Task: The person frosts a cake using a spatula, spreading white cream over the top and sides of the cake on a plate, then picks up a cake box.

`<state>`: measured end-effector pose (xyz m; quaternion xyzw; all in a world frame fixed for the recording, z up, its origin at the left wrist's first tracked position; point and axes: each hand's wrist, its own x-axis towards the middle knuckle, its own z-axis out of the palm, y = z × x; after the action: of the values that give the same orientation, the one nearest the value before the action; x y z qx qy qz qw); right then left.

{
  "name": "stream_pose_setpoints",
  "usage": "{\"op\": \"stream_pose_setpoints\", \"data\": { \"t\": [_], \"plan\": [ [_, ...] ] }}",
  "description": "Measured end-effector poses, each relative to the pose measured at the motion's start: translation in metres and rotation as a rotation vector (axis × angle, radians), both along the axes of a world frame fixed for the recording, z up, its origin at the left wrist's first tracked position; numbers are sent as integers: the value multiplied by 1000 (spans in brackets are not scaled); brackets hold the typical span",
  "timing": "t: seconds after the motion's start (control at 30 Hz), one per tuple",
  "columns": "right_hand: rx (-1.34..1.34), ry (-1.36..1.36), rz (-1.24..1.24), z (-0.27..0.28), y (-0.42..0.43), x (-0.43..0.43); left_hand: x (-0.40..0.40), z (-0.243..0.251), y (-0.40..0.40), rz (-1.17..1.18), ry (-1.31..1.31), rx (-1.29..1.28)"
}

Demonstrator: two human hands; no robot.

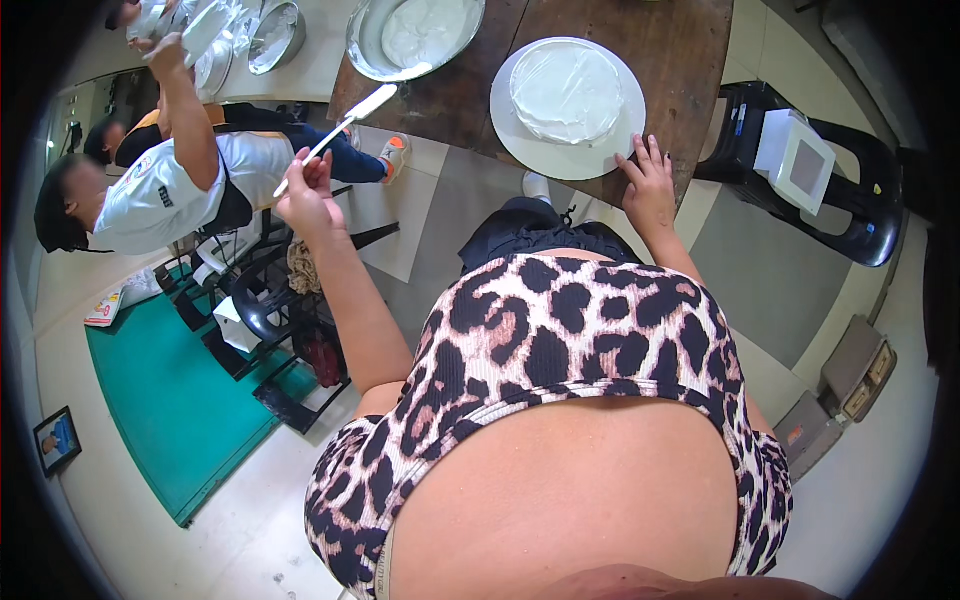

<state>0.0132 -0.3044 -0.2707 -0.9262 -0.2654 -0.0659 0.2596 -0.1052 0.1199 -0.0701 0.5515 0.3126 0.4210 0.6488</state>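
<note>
My left hand (pixel 310 193) grips the pale handle of a spatula (pixel 372 103), its blade coated in white icing and raised clear of the table, pointing toward a metal bowl. In front of me a round cake (pixel 566 91) covered in white icing stands on a larger white round board (pixel 517 146). The icing has streaks and ridges on top. My right hand (pixel 649 180) rests spread at the board's near right rim, fingertips touching it and holding nothing. The metal bowl (pixel 358 54) stands left of the board, with white icing (pixel 426 34) inside and on its rim.
A dark wooden table (pixel 675 45) carries the cake and bowl. At left, a person (pixel 169 161) in a white shirt works with raised hands near another metal bowl (pixel 276 39). Black plastic stools (pixel 862 199) stand at right, with a white box (pixel 796 161) on top.
</note>
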Motion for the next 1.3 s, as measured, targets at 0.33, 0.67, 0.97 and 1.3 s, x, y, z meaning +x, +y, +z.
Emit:
{"op": "stream_pose_setpoints", "data": {
  "t": [0.33,0.67,0.97,1.3],
  "plan": [
    [80,24,-109,4,17,-2,65,89,1,-140,-129,416],
    [187,86,-260,20,50,-14,230,89,-117,-689,-21,716],
    [233,152,-288,37,65,-18,302,45,-168,-1125,359,938],
    [189,74,-276,32,68,-21,293,23,-183,-1223,488,964]
  ]
}}
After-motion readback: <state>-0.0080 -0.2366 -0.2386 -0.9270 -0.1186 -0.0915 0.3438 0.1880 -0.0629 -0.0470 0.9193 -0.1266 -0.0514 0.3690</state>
